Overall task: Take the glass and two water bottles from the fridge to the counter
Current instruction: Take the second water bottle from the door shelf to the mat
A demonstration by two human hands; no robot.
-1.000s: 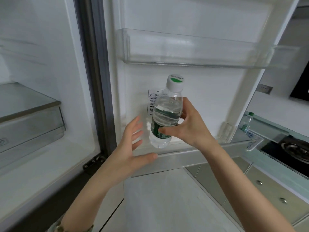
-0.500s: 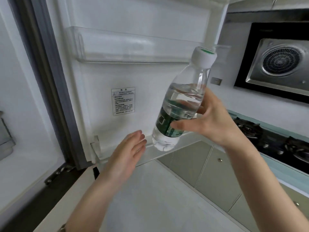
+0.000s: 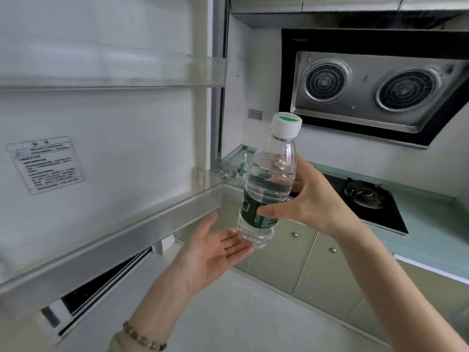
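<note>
My right hand (image 3: 312, 199) grips a clear water bottle (image 3: 269, 184) with a white cap and a dark green label, held nearly upright in the air beside the open fridge door (image 3: 101, 138). My left hand (image 3: 213, 252) is open, palm up, just under the bottle's base, with its fingertips touching or nearly touching it. A second water bottle (image 3: 244, 161) stands on the pale green counter (image 3: 431, 224) at the far left end, partly hidden behind the held bottle. I cannot make out the glass for certain.
The fridge door's shelf rail (image 3: 114, 240) runs across the left. A black gas hob (image 3: 368, 196) sits in the counter, with a range hood (image 3: 368, 90) above it. Green cabinet doors (image 3: 279, 260) stand below the counter, above a light floor (image 3: 241, 313).
My view has swung right, from the fridge interior to the counter and hood. The bottle has moved with my right hand away from the door, and my left hand has turned palm up beneath it.
</note>
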